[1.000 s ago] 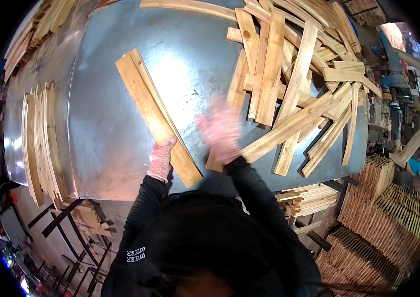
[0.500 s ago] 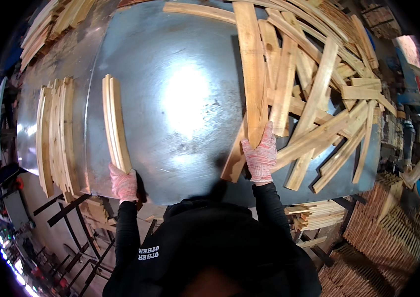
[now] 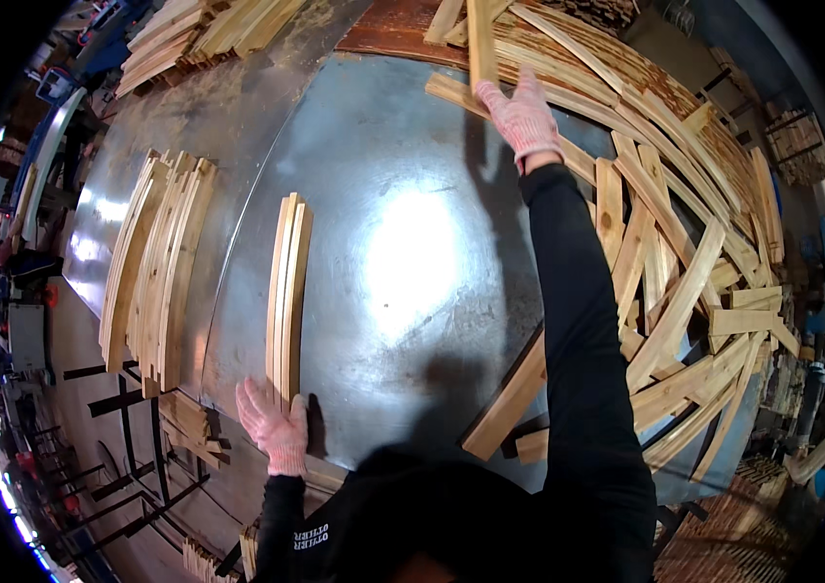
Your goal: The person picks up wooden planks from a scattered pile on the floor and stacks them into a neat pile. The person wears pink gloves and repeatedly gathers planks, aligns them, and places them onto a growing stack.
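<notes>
My left hand (image 3: 275, 428), in a pink-and-white knit glove, lies open at the near end of a small bundle of wooden strips (image 3: 288, 291), its fingers stretched out beside the end. My right hand (image 3: 525, 119), gloved alike, reaches far across the table with its fingers spread. Its thumb is at the near end of a wooden board (image 3: 481, 44), which points away from me; whether they still touch is hard to tell. Another board (image 3: 510, 398) lies slanted at the near edge, partly behind my right sleeve.
A steel-topped table (image 3: 364, 389) spreads before me. At its right lies a jumbled heap of wooden boards (image 3: 675, 282). Strips stand in a row (image 3: 160, 272) on the left, and more timber is stacked (image 3: 208, 39) at the far left. Rough planks (image 3: 617, 53) lie along the far side.
My right hand has moved far forward with the board and opened at its end. My left hand has loosened from the strips' near end, its fingers now stretched out. The view has shifted.
</notes>
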The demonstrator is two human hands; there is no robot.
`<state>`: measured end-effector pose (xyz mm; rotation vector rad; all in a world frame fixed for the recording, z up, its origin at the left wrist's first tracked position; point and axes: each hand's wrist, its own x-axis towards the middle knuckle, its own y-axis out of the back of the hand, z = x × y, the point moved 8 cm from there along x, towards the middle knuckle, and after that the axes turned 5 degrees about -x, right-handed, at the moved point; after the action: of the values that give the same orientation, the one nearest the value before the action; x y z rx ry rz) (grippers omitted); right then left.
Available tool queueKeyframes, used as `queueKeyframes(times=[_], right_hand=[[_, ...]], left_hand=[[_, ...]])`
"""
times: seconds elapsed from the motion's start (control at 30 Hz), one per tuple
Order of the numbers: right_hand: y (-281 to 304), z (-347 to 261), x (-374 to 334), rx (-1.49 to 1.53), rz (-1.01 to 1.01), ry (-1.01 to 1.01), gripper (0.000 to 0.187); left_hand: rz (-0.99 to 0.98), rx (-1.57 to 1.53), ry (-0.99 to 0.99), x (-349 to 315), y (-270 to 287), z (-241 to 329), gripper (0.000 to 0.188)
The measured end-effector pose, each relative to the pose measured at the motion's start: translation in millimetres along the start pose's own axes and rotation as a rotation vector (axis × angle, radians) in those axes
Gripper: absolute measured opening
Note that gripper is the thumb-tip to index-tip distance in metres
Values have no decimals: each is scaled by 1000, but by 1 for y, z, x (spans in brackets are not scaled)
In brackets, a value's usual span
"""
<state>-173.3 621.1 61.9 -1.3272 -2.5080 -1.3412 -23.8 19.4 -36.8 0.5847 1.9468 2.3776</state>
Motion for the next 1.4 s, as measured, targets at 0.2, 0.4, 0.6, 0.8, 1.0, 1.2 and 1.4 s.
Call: queueKeyframes(times=[0.2,0.4,0.6,0.8,1.0,1.2,1.4], right_hand=[[-60,139,-6,-558,-406,-12,83],[-68,201,16,-872,-267,104,84],[-92,90,-5,-224,-672,-204,72],[-69,-1,-153,210,-1117,-172,49],[117,226,-257,-786,-14,-531,99],[137,204,-300,-53,-182,-653,68],[35,97,-398,418,-572,-521,44]], left_hand=[[-123,-574,127,-16,-6,44,82],[-453,-1293,318,-28,-83,104,50],[-666,-1219,464,36,-130,175,47],[-1001,-2299,807,107,-178,259,72],[-988,-1875,882,56,-171,244,33],[-998,-1752,879,-5,-175,224,36],[-1177,-2058,1102,-66,-168,240,64]])
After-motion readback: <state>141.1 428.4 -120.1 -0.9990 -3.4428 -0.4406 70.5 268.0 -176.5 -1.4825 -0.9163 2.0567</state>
